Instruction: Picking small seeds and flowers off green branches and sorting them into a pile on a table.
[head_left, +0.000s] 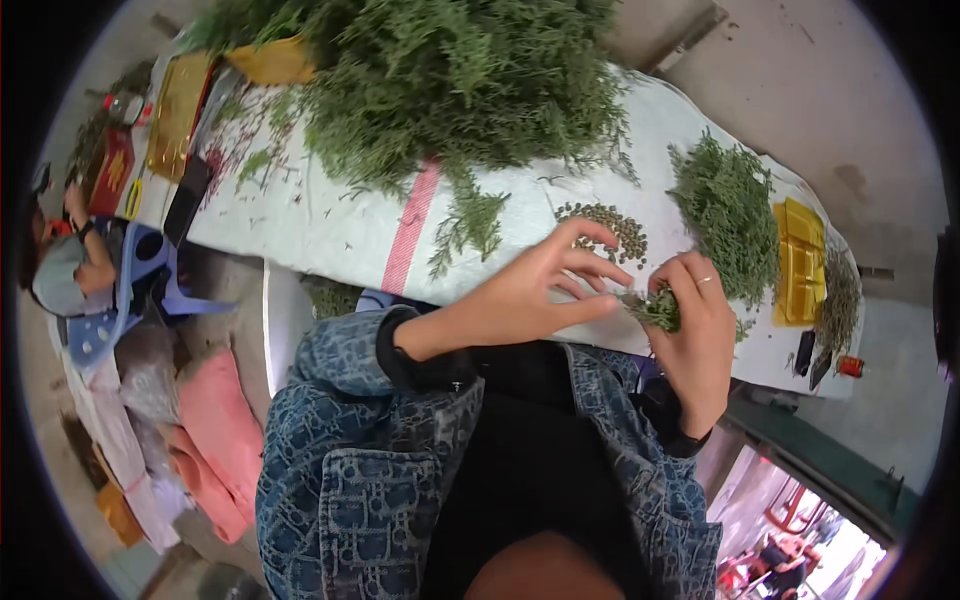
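- Our left hand (530, 290) comes in from the left, sleeve pushed back, fingers spread loose; thumb and forefinger meet at the tip of the sprig (657, 308), pinching it lightly.
- The sprig, a small feathery green tuft, sits between both hands, just right of the left fingertips.
- Our right hand (695, 330) stands upright, fingers curled and clamped round the sprig's base, a ring on one finger.
- Beyond the grip lie small round green berries (610, 228) on the white woven cloth (320, 225).
- Right of the grip sits a small pile (725, 215) of clippings; up left, the big heap (470, 80).
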